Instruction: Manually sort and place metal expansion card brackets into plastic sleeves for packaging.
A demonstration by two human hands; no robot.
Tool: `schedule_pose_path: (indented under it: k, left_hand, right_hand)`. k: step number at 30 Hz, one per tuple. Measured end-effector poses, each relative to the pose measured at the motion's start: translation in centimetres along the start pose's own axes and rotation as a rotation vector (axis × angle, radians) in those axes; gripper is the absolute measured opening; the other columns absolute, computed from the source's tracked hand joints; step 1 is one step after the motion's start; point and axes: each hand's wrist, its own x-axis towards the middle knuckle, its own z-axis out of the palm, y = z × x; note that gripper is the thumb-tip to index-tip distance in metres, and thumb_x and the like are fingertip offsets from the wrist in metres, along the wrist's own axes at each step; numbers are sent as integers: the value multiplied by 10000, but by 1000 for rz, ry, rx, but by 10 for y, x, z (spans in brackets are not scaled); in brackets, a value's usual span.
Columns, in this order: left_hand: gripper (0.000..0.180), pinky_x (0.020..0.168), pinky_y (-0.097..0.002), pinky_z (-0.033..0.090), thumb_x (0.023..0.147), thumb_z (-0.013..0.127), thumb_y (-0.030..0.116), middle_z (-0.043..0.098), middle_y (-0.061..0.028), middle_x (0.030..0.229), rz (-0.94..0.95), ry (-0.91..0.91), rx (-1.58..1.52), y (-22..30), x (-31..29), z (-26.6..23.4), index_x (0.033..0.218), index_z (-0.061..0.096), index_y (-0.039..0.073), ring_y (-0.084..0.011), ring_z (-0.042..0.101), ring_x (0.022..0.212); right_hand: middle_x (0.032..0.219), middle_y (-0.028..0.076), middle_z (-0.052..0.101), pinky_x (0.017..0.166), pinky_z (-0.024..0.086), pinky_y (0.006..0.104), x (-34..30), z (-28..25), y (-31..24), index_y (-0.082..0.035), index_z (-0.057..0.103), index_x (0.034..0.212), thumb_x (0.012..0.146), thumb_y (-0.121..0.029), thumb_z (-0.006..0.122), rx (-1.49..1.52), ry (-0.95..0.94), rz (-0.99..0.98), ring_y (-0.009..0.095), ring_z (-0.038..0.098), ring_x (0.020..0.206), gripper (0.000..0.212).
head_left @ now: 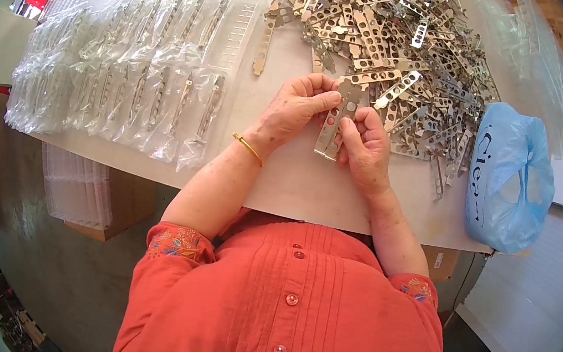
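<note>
Both my hands hold a perforated silver metal bracket (332,130) above the table's front part. My left hand (299,109) pinches its upper left side between thumb and fingers. Lower down, my right hand (370,149) grips its right edge, thumb on the front face. Whether it is one piece or several laid together, I cannot tell. Just beyond my hands spreads a large heap of similar metal brackets (380,35), flat strips with rows of round holes. A single bracket (264,45) lies at the heap's left edge.
Left of my hands, a clear plastic tray (250,17) carries rows of bagged brackets (138,95). A blue plastic bag (511,179) stands at the table's right front edge. Clear plastic sheets (534,67) lie far right. Stacked clear trays (77,183) sit by a cardboard box (129,209) below the table.
</note>
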Motion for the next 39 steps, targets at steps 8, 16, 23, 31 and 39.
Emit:
schedule_pose_path:
  k: [8, 16, 23, 31, 39]
  left_hand:
    - [151, 704, -217, 515, 962, 652, 104, 651, -8, 926, 3, -5, 11, 0, 0, 1, 1092, 626, 33, -74, 603, 757]
    - [171, 710, -212, 515, 958, 661, 113, 653, -3, 942, 4, -2, 36, 2, -1, 2, 1104, 633, 28, -64, 599, 775]
    - [177, 710, -227, 506, 964, 651, 117, 648, -14, 938, 20, 18, 44, 1, 0, 2, 1100, 628, 5, -77, 586, 767]
    - [160, 725, -228, 514, 962, 650, 109, 659, -9, 951, 26, -28, 46, 1, 2, 0, 1102, 617, 39, -73, 605, 807]
    - [127, 714, -251, 515, 972, 618, 108, 689, -94, 988, 70, -44, -33, 0, 2, -4, 1084, 571, 70, -114, 609, 770]
  right_hand:
    - [688, -31, 590, 433, 351, 194, -1, 1, -4, -76, 563, 979, 996, -127, 573, 25, -16, 1, 28, 462, 463, 55]
    - [704, -25, 594, 431, 357, 195, 0, 0, -2, -73, 563, 979, 996, -121, 570, 32, -27, 7, 31, 469, 465, 52]
    - [708, -24, 600, 431, 358, 196, 0, 0, -3, -73, 564, 982, 993, -116, 574, 33, -27, 2, 31, 468, 465, 46]
    - [699, -25, 596, 431, 358, 193, 0, -2, -1, -69, 557, 978, 994, -109, 577, 14, -17, -1, 29, 472, 470, 48]
    - [715, -29, 593, 436, 350, 186, -1, 1, -4, -70, 550, 982, 999, -105, 566, 64, -15, -1, 18, 462, 490, 43]
